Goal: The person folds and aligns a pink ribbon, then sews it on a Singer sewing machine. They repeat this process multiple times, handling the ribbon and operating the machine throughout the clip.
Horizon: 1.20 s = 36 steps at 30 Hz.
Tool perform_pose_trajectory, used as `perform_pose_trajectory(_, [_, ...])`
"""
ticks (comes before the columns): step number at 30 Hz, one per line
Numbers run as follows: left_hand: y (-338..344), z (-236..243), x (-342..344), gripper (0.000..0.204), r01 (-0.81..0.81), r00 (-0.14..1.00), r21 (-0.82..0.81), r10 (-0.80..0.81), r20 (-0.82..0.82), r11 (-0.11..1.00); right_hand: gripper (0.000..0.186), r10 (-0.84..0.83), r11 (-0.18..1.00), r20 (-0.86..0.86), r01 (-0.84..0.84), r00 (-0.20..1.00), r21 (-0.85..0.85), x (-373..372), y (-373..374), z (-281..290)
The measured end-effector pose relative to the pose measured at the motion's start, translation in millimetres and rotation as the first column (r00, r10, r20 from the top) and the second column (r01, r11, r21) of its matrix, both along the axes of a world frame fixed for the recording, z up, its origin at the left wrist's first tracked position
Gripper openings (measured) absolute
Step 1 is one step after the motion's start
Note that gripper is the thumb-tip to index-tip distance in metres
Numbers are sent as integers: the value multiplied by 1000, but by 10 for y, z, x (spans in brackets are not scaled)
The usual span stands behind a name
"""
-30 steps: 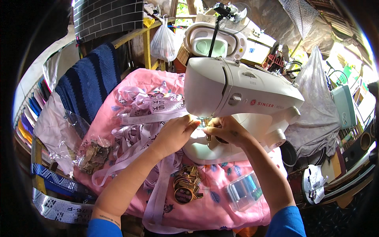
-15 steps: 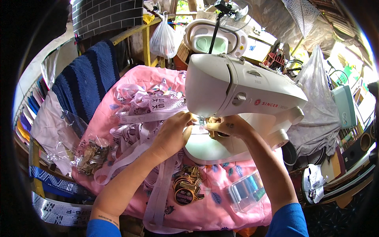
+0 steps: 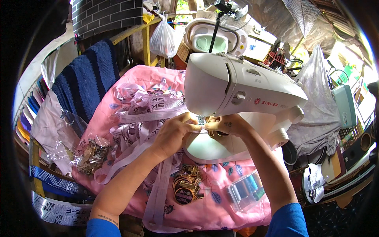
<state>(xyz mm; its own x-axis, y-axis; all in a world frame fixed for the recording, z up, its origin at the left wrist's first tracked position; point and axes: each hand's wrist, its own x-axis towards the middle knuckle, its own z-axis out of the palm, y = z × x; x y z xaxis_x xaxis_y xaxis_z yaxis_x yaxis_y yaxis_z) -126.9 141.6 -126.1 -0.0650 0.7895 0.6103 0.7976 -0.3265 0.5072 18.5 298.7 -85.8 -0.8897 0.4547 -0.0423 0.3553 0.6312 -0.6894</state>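
My left hand [image 3: 179,130] has its fingers pinched at the presser foot [image 3: 201,119] of a white sewing machine [image 3: 213,83]; what they hold is hidden. Just right of the foot, my right hand [image 3: 225,125] grips a small gold metal piece [image 3: 215,133], partly covered by the fingers. Tangled lilac printed straps [image 3: 142,110] lie left of the machine, some hanging below my left wrist. A pile of gold medals [image 3: 185,185] lies between my forearms on pink patterned cloth [image 3: 213,213]. A clear box with blue items [image 3: 244,191] sits beside my right forearm.
Bagged metal pieces [image 3: 92,156] lie at the cloth's left. A navy striped blanket [image 3: 85,75] hangs at back left. Behind the machine are a pole [image 3: 214,33], a plastic tub [image 3: 209,41] and a hanging white bag [image 3: 164,37]. Draped grey cloth [image 3: 312,118] stands at right.
Both hands stay at the presser foot with small finger shifts. My left thumb has moved rightward toward my right fingers since half a second ago. The straps and medal pile look unchanged.
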Motion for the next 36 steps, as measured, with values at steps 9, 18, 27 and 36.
perform_pose_trajectory(9, [32,9,-36,14,-51,991,-60,43,-125,997,38,-82,953,-85,103,993,285,79,7,-5])
perform_pose_trajectory(18, [64,18,-70,17,-56,994,-60,50,-102,997,26,-167,959,-92,183,982,215,115,58,-90])
perform_pose_trajectory(27, [97,25,-88,16,-67,993,-68,60,-103,995,23,-164,942,-147,199,975,271,91,71,-138])
perform_pose_trajectory(36, [102,-47,-94,13,-65,995,-52,61,-76,997,35,-225,948,-75,236,971,211,99,-4,-117])
